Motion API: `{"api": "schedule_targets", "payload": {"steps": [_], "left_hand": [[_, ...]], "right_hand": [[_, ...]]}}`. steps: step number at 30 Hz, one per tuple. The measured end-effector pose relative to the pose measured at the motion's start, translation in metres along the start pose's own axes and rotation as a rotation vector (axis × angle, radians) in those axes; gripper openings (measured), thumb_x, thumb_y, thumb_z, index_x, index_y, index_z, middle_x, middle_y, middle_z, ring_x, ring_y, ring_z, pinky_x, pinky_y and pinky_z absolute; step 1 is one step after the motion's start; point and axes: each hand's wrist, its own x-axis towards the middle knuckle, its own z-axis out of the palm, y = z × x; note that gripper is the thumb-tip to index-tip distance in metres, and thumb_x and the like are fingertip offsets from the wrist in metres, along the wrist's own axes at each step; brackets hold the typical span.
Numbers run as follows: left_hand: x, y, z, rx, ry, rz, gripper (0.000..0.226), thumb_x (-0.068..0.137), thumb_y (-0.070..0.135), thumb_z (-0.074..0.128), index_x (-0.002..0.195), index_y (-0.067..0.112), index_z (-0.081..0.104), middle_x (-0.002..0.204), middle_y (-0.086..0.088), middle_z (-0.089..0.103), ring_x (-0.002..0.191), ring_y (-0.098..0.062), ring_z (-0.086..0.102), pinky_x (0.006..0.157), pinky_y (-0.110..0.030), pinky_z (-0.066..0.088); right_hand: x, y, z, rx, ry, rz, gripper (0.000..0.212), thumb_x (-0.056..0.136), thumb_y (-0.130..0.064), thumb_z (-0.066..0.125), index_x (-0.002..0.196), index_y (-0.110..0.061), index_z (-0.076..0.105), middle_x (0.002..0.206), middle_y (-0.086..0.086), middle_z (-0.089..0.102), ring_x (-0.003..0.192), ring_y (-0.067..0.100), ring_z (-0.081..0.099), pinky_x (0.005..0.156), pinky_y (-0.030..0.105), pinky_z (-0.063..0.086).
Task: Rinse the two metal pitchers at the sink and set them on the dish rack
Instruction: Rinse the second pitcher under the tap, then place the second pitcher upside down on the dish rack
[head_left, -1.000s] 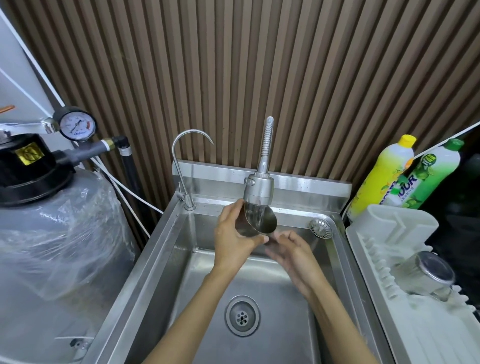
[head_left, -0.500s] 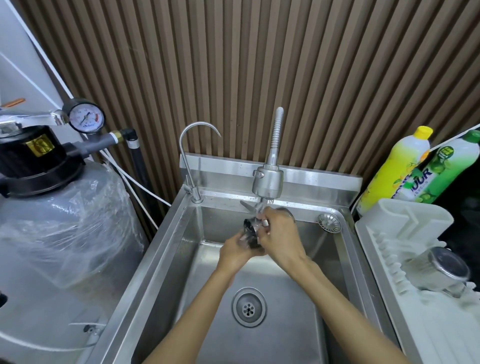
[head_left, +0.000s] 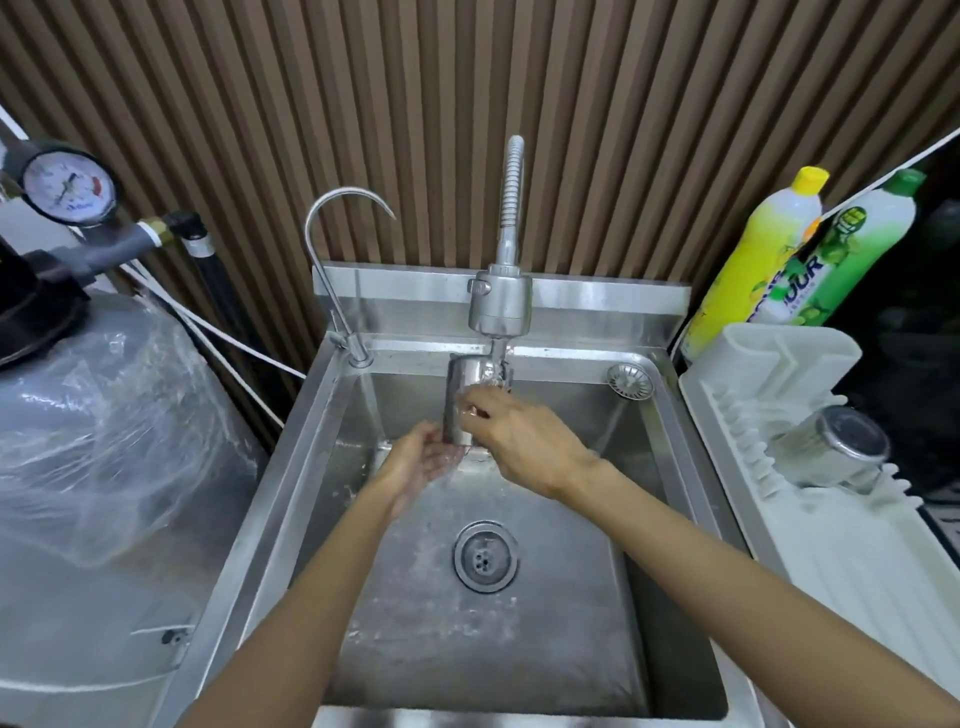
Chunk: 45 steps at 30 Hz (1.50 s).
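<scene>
Here we cup our left hand (head_left: 423, 462), open, under the pitcher (head_left: 464, 400), which our right hand (head_left: 519, 441) grips beneath the running tap (head_left: 500, 306); wet steel could slip into the sink (head_left: 670, 415). The other pitcher (head_left: 831, 449) lies on the dish rack (head_left: 810, 545).

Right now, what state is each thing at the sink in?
Tap: running, water streaming down.
Pitcher in hand: upright under the tap, being rinsed.
Right hand: gripping that pitcher.
Left hand: open, cupped beneath the pitcher, wet.
Second pitcher: lying on its side on the dish rack.
Sink: wet, drain unplugged.
Soap bottles: upright, capped.
</scene>
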Motion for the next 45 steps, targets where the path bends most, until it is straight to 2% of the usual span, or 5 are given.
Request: {"api": "schedule_targets", "payload": {"steps": [6,11,23,35,45], "left_hand": [[0.009,-0.004,0.024,-0.011,-0.417,0.025,0.079,0.061,0.063,0.067,0.125,0.02,0.056,0.122,-0.006,0.065,0.118,-0.027,0.057,0.097,-0.037,0.046],[0.004,-0.011,0.11,0.16,-0.374,0.112,0.06,0.07,0.039,0.076,0.119,0.01,0.058,0.102,-0.01,0.068,0.082,-0.015,0.061,0.07,-0.022,0.048],[-0.028,-0.041,0.331,0.598,-0.647,0.49,0.074,0.061,0.023,0.082,0.125,0.038,0.05,0.129,0.009,0.058,0.119,-0.013,0.055,0.102,-0.036,0.045],[0.018,-0.065,0.349,0.689,-0.592,0.514,0.072,0.08,-0.02,0.038,0.122,0.037,0.051,0.116,0.021,0.058,0.098,0.016,0.06,0.072,0.004,0.038],[0.011,-0.064,0.353,0.986,-0.568,0.685,0.062,0.084,-0.005,0.045,0.137,0.028,0.047,0.124,-0.011,0.066,0.097,-0.024,0.065,0.082,-0.006,0.037]], "right_hand": [[-0.047,0.02,-0.015,0.02,0.014,0.018,0.012,0.076,0.0,0.061,0.085,-0.006,0.056,0.123,0.018,0.053,0.105,0.032,0.057,0.043,0.031,0.042],[-0.109,0.038,-0.03,0.216,0.155,0.327,0.035,0.075,-0.008,0.058,0.109,-0.008,0.055,0.139,0.019,0.043,0.129,0.031,0.043,0.102,0.03,0.037],[-0.264,0.128,-0.099,0.662,0.551,1.319,0.078,0.061,-0.027,0.083,0.122,-0.018,0.036,0.104,-0.002,0.057,0.093,0.018,0.058,0.074,0.025,0.047],[-0.302,0.192,-0.043,0.673,0.366,1.309,0.08,0.059,-0.009,0.081,0.122,-0.015,0.033,0.113,0.003,0.058,0.101,0.019,0.057,0.086,0.026,0.045],[-0.301,0.188,-0.043,0.596,0.154,1.385,0.094,0.057,-0.016,0.083,0.132,-0.016,0.026,0.13,0.014,0.048,0.117,0.029,0.052,0.096,0.035,0.045]]}}
